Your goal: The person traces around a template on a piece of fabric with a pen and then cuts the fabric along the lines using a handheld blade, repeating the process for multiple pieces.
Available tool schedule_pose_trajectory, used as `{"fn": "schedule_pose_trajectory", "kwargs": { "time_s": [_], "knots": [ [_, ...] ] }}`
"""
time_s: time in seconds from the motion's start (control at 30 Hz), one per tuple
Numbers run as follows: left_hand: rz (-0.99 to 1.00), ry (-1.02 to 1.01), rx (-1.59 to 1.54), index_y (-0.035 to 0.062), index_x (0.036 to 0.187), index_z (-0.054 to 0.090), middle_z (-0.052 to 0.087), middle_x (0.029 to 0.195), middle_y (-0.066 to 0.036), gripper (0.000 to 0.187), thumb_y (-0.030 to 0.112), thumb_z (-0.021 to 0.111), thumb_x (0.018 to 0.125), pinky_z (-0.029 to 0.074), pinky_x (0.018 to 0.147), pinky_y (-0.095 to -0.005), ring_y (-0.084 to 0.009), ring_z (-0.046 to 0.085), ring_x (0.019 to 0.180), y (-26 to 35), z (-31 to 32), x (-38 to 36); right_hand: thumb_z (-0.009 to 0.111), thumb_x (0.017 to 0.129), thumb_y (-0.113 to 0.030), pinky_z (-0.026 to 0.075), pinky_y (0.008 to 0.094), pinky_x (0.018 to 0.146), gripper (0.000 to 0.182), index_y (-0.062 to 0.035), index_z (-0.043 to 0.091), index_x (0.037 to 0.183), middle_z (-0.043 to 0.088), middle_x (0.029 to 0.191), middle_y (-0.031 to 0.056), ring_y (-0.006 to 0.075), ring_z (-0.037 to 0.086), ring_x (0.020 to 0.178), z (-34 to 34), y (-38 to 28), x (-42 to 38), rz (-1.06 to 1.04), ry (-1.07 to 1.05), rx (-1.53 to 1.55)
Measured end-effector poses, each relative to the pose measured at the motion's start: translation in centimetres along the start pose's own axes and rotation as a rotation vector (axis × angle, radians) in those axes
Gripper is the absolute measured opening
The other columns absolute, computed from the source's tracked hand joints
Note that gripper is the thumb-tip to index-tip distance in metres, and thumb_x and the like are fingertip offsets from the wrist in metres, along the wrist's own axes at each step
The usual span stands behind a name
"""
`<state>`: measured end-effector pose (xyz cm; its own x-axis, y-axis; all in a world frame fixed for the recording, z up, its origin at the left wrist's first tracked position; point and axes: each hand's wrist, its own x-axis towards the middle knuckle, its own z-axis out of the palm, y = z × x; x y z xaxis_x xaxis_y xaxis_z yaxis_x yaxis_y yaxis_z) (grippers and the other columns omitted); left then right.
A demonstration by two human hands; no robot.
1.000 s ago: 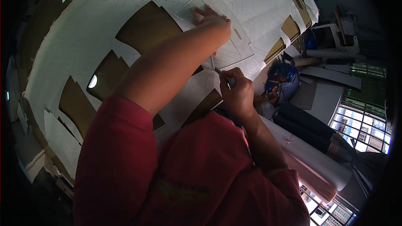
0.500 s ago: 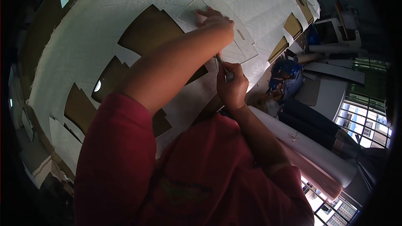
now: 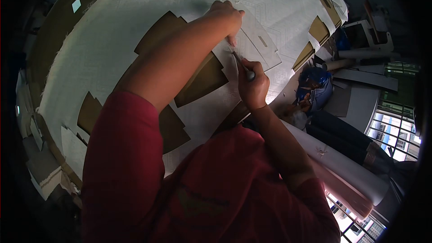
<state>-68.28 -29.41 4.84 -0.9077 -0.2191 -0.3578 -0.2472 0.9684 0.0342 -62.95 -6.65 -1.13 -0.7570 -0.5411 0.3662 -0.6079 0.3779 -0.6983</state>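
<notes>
My right hand (image 3: 254,87) is closed around a slim, pointed cutting tool (image 3: 240,65) with a rounded grey end. The tool's tip meets the white patterned fabric (image 3: 148,0) beside the near edge of a clear flat template (image 3: 265,54). My left hand (image 3: 228,15) rests over the template's upper left part, fingers bent and apart, thumb pointing down close to the tool's tip. What lies under its palm is hidden. Brown curved shapes (image 3: 202,83) with stepped edges, seemingly openings cut in the fabric, lie under and beside my left forearm.
Brown board (image 3: 54,31) borders the fabric on the left. To the right are a blue plastic-wrapped bundle (image 3: 312,83), a long white roll (image 3: 333,157), dark rolls (image 3: 339,130) and a barred window (image 3: 396,130). White sheets and pieces lie along the far right edge.
My left hand has shifted from lying spread on the template to a more bent pose, thumb now near the tool's tip. The tool has moved slightly up along the template's edge.
</notes>
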Motion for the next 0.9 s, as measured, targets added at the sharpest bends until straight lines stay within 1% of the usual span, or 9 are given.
{"fn": "schedule_pose_trajectory", "kwargs": {
  "time_s": [0.07, 0.2, 0.3, 0.37, 0.47, 0.57, 0.7, 0.77, 0.9],
  "knots": [
    [0.116, -0.154, -0.118, 0.0036, 0.146, 0.048, 0.07, 0.123, -0.024, 0.109, 0.043, 0.101, 0.06, 0.055, 0.094, -0.0453, -0.0351, 0.068, 0.116, -2.1, -0.3, 1.8, 0.077, 0.092, -0.009, 0.062, 0.0413, 0.074, 0.016, -0.0059, 0.067, 0.104, 0.078, 0.102, 0.0185, 0.0367, 0.077, 0.091, -0.3, -0.1, -0.1, 0.043, -0.031, 0.004],
    [0.133, -0.044, -0.082, -0.0008, 0.15, 0.041, 0.073, 0.119, -0.022, 0.117, 0.041, 0.101, 0.059, 0.057, 0.091, -0.0449, -0.0368, 0.072, 0.11, -3.7, 1.5, 3.6, 0.078, 0.092, -0.008, 0.062, 0.039, 0.073, 0.016, -0.0058, 0.066, 0.102, 0.079, 0.101, 0.0163, 0.0348, 0.078, 0.088, -0.3, 0.2, 0.6, -0.032, -0.017, 0.044],
    [0.135, 0.013, -0.133, -0.006, 0.137, 0.057, 0.076, 0.109, -0.019, 0.099, 0.041, 0.1, 0.061, 0.058, 0.088, -0.0439, -0.0377, 0.073, 0.102, -4.2, 2.3, 4.7, 0.078, 0.091, -0.008, 0.062, 0.0382, 0.072, 0.015, -0.0055, 0.067, 0.101, 0.079, 0.099, 0.0147, 0.0336, 0.078, 0.086, 0.3, 0.9, 2.0, -0.11, -0.029, 0.09],
    [0.172, -0.241, 0.007, -0.0069, 0.109, 0.073, 0.077, 0.097, -0.019, 0.076, 0.045, 0.1, 0.06, 0.06, 0.083, -0.0439, -0.0357, 0.075, 0.092, -3.1, -0.7, 3.8, 0.078, 0.091, -0.007, 0.062, 0.0381, 0.072, 0.015, -0.0052, 0.067, 0.101, 0.079, 0.098, 0.0141, 0.0333, 0.078, 0.084, 0.9, 1.4, 3.8, -0.158, -0.037, 0.121],
    [0.202, -0.152, -0.024, -0.0058, 0.087, 0.076, 0.076, 0.087, -0.019, 0.064, 0.047, 0.099, 0.059, 0.06, 0.079, -0.0433, -0.0343, 0.075, 0.085, -3.7, -0.2, 3.9, 0.08, 0.088, -0.007, 0.059, 0.0407, 0.068, 0.018, -0.0065, 0.07, 0.103, 0.076, 0.092, 0.0149, 0.035, 0.075, 0.079, 1.9, 1.6, 7.1, -0.222, -0.251, 0.14],
    [0.194, -0.168, -0.021, -0.0048, 0.091, 0.077, 0.076, 0.088, -0.02, 0.063, 0.045, 0.098, 0.058, 0.06, 0.079, -0.043, -0.034, 0.075, 0.087, -3.9, -0.8, 3.8, 0.08, 0.088, -0.006, 0.059, 0.0377, 0.071, 0.02, -0.0066, 0.07, 0.105, 0.077, 0.094, 0.0145, 0.0329, 0.077, 0.084, 2.9, 0.6, 10.1, -0.271, -0.392, 0.155],
    [0.138, -0.315, 0.085, -0.0045, 0.096, 0.076, 0.076, 0.092, -0.022, 0.063, 0.042, 0.097, 0.059, 0.059, 0.077, -0.0432, -0.0344, 0.075, 0.086, -3.6, -1.5, 4.1, 0.079, 0.088, -0.01, 0.059, 0.0412, 0.071, 0.02, -0.0082, 0.07, 0.106, 0.076, 0.093, 0.0165, 0.0367, 0.075, 0.082, 6.7, -1.6, 10.4, -0.252, -0.358, 0.171],
    [0.202, -0.155, -0.064, -0.0045, 0.099, 0.074, 0.075, 0.096, -0.022, 0.067, 0.042, 0.098, 0.058, 0.059, 0.072, -0.0433, -0.0343, 0.074, 0.082, -5.0, 0.8, 5.7, 0.077, 0.089, -0.012, 0.059, 0.0437, 0.072, 0.02, -0.0086, 0.069, 0.106, 0.075, 0.093, 0.0171, 0.0382, 0.074, 0.083, 8.7, -2.3, 9.6, -0.193, -0.216, 0.211],
    [0.181, -0.189, -0.054, -0.005, 0.106, 0.07, 0.075, 0.096, -0.022, 0.071, 0.04, 0.099, 0.058, 0.06, 0.069, -0.0439, -0.0332, 0.074, 0.077, -4.3, 0.0, 4.9, 0.077, 0.089, -0.013, 0.059, 0.0445, 0.072, 0.022, -0.0097, 0.068, 0.109, 0.076, 0.096, 0.0171, 0.038, 0.074, 0.084, 9.0, -2.6, 9.0, -0.137, -0.189, 0.195]
  ]
}}
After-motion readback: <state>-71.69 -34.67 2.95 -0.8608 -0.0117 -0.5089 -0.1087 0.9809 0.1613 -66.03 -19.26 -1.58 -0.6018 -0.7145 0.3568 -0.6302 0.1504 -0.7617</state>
